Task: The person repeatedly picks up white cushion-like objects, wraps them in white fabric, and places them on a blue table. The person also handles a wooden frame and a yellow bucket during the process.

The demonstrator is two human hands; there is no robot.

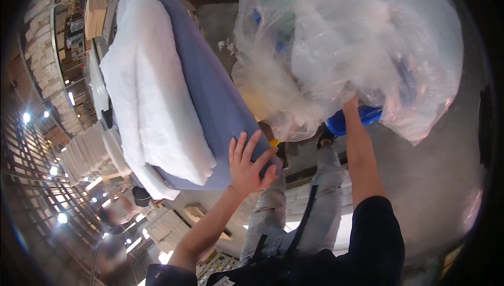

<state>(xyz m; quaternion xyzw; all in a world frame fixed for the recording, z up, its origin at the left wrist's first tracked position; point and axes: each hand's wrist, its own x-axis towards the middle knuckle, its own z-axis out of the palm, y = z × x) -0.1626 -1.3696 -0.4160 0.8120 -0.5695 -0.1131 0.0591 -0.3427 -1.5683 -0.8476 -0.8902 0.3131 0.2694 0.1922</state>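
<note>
My left hand (249, 164) lies with its fingers spread on the near corner of a blue-grey padded-looking surface (210, 84). A thick white sheet of fluffy batting (157, 91) covers the left part of that surface and hangs past its edge. My right arm stretches forward to a big heap of clear plastic film or bag (341, 39). The right hand (350, 102) is at the plastic's near edge, its fingers hidden in the folds. Right beside that wrist shows a smooth blue plastic thing (338, 123), perhaps a bin's rim. Bluish shapes show blurred through the plastic.
Yellow material (254, 102) sits between the surface and the plastic. My legs stand on the grey floor (420, 196). Stacked boards (95, 15) and racks are at far left. Other people (118, 210), blurred, are at lower left near stacked flat panels (165, 228).
</note>
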